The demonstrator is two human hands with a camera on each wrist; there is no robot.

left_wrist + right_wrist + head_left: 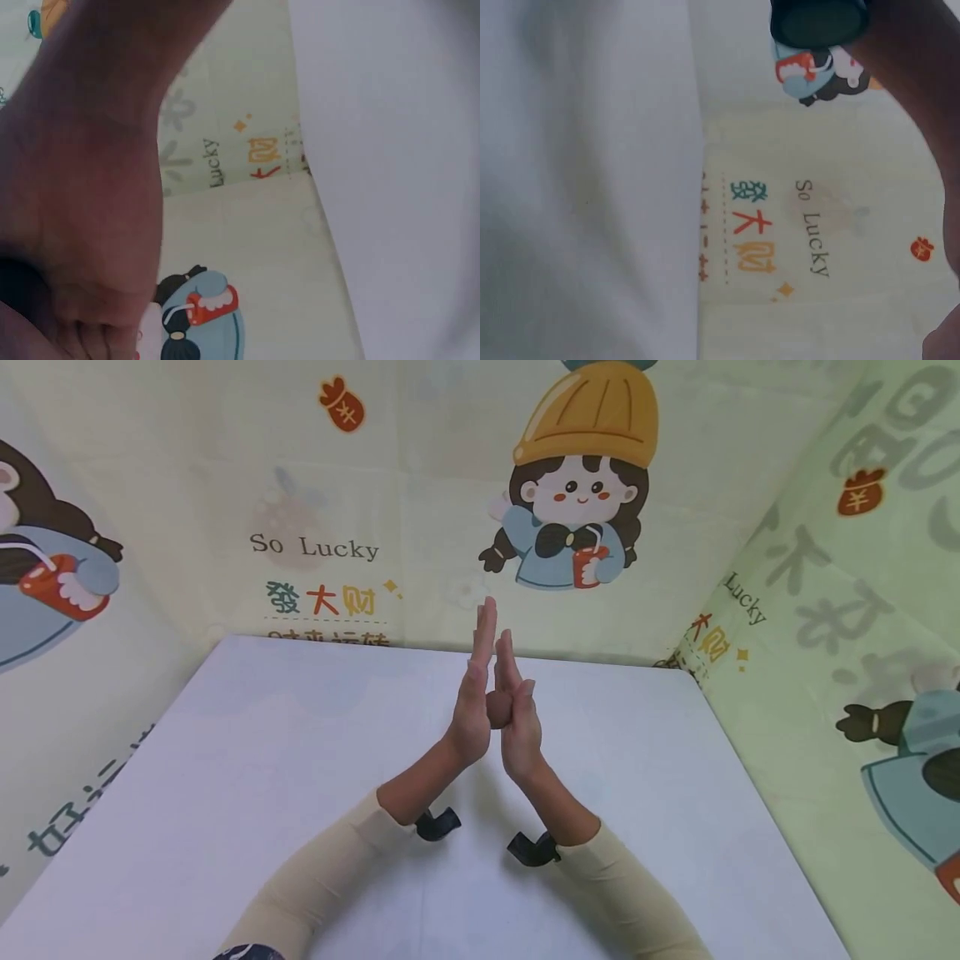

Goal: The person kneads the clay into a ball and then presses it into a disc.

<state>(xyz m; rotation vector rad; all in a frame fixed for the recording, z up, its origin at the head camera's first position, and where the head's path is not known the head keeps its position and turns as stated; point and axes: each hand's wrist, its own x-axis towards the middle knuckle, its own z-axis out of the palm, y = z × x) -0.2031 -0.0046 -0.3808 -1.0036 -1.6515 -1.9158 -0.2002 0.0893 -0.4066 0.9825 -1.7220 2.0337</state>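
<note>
A small brown ball (498, 709) sits between my two palms in the head view, above the white table (360, 727). My left hand (472, 706) presses it from the left side, fingers straight and pointing up. From the other side my right hand (520, 718) presses it, its fingers also extended upward. The two hands lean toward each other, with a narrow gap between the fingers. In the left wrist view, a hand (82, 217) fills the left side, with a dark rounded shape in shadow by the palm.
Black wrist mounts (438, 824) stick out below both wrists. A cream cloth (435, 510) with cartoon prints and lettering hangs behind the table and along both sides. Shadows of the arms fall on the tabletop.
</note>
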